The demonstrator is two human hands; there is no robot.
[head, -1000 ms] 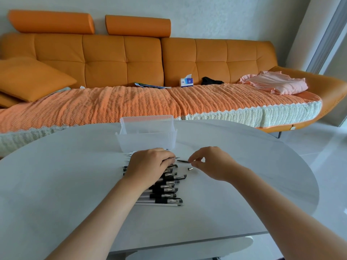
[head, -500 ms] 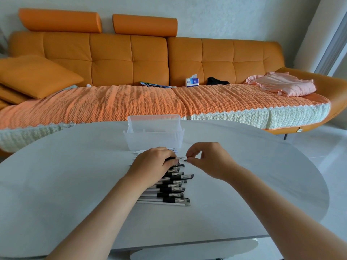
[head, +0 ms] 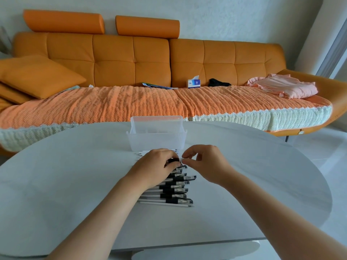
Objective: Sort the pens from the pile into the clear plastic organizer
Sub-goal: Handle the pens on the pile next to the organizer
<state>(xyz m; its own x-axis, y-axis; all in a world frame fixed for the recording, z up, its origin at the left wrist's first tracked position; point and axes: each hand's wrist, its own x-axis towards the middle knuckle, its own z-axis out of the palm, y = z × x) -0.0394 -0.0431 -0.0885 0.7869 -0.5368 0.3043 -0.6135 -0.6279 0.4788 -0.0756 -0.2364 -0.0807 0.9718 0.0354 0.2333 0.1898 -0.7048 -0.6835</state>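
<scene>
Orange sofa (head: pixel 150 59) against pale wall (head: pixel 225 14); glossy white floor (head: pixel 319 147); possibly window right.

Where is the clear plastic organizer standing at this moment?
In the head view, the clear organizer stands centrally on the far side of the table, just beyond the pile of pens.

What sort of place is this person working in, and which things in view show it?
Most likely a home living room: a long orange sofa with a cushion, a tissue box and folded pink clothes on it, behind a white table.
</scene>
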